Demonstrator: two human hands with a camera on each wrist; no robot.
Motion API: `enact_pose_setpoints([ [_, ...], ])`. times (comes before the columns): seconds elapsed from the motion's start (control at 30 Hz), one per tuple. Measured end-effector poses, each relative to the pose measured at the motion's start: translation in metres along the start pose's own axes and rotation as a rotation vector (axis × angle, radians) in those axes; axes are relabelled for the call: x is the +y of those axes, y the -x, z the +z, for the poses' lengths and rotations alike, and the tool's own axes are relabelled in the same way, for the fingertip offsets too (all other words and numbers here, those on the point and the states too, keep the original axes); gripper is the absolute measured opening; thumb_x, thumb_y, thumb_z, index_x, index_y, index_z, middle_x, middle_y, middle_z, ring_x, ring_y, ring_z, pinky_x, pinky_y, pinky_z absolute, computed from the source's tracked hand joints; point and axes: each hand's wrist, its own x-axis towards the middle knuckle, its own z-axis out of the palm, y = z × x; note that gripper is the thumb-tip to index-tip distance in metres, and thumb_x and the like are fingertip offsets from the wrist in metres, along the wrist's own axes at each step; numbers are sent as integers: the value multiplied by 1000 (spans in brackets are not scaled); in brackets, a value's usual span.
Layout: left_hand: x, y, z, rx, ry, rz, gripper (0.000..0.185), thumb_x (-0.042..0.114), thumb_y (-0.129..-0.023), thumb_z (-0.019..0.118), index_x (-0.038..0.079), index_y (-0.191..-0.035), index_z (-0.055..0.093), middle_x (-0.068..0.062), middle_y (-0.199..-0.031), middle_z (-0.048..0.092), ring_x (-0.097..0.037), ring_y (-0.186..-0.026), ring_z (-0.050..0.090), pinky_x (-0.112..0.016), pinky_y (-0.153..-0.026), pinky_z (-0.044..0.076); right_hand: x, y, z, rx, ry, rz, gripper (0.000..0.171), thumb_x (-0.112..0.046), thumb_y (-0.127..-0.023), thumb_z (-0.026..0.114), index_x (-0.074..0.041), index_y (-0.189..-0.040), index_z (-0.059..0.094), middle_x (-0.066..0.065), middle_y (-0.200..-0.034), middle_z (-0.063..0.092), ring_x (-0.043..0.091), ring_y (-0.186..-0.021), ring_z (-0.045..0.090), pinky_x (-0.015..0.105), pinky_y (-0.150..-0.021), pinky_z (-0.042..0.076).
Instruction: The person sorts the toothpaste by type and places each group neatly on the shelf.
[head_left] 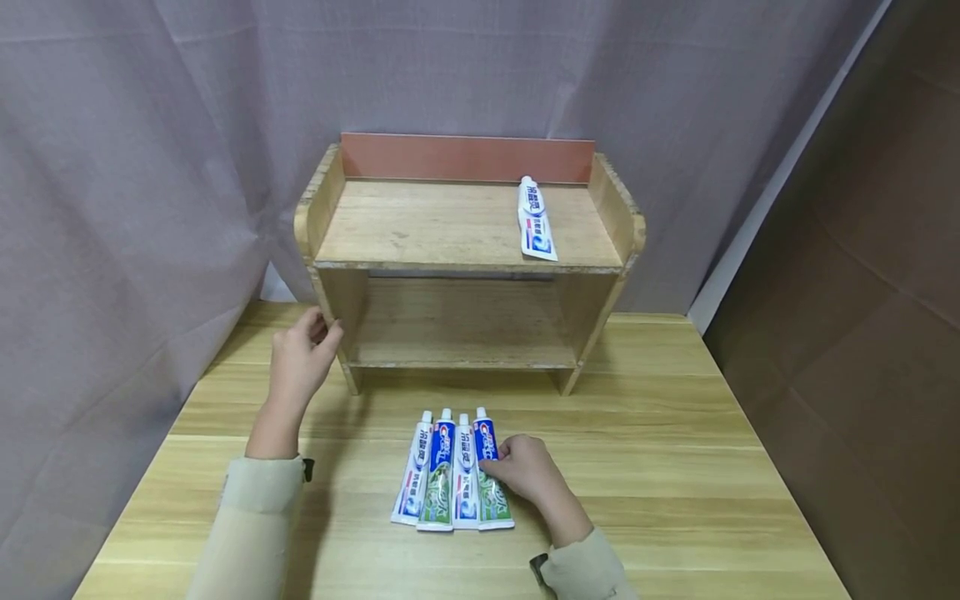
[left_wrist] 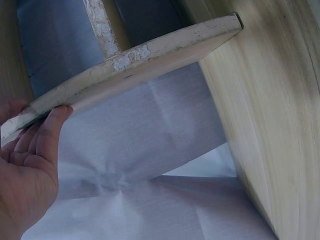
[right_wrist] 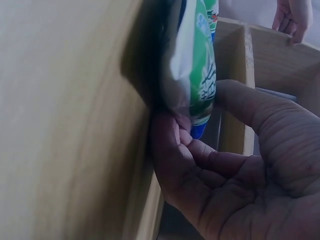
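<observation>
Right hand (head_left: 527,471) fingers (right_wrist: 172,132) pinch the rightmost tube (head_left: 489,477) of four on the surface (head_left: 675,467); left hand (head_left: 302,358) fingers, together and straight, touch the shelf (head_left: 330,292) side.

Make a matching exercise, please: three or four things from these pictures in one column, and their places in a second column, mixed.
Things:
1. lone toothpaste tube
2. left hand
3. right hand
4. row of four tubes

Places:
a. on the rightmost tube of the row
b. on the table, before the shelf
c. on the top board
d. at the shelf's left side

Pairs: 1-c, 2-d, 3-a, 4-b
</observation>
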Motion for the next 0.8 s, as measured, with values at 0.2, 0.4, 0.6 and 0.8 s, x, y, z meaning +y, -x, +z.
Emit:
enact_pose_setpoints([
  [0.2, -1, 0, 0, 6, -2, -3, 25, 20, -96, 64, 2, -113, 70, -22, -108, 72, -36, -101, 72, -45, -84, 61, 1, 0, -1, 5, 9, -2, 43, -32, -82, 82, -14, -61, 50, -6, -54, 41, 9, -49, 37, 22, -46, 32],
  [0.4, -2, 0, 1, 6, -6, 7, 25, 19, -96, 63, 1, -113, 70, -23, -108, 72, -37, -100, 72, -46, -84, 61, 3, -1, 0, -1, -11, -6, 43, -31, -82, 82, -14, -61, 49, -6, -54, 41, 9, -48, 37, 22, -46, 31],
  [0.6, -2, 0, 1, 5, 3, 7, 26, 18, -97, 63, 0, -114, 69, -24, -109, 71, -37, -101, 71, -46, -85, 60, 5, -1, 0, -14, -25, -10, 40, -30, -81, 82, -13, -62, 52, -5, -55, 45, 9, -49, 40, 22, -45, 32],
  [0.8, -1, 0, 0, -4, 3, -3, 27, 20, -97, 63, 0, -115, 69, -24, -110, 71, -37, -102, 71, -46, -85, 60, 6, -2, 0, -17, -37, -26, 34, -27, -82, 80, -11, -65, 55, -5, -56, 48, 9, -50, 41, 21, -45, 34],
])
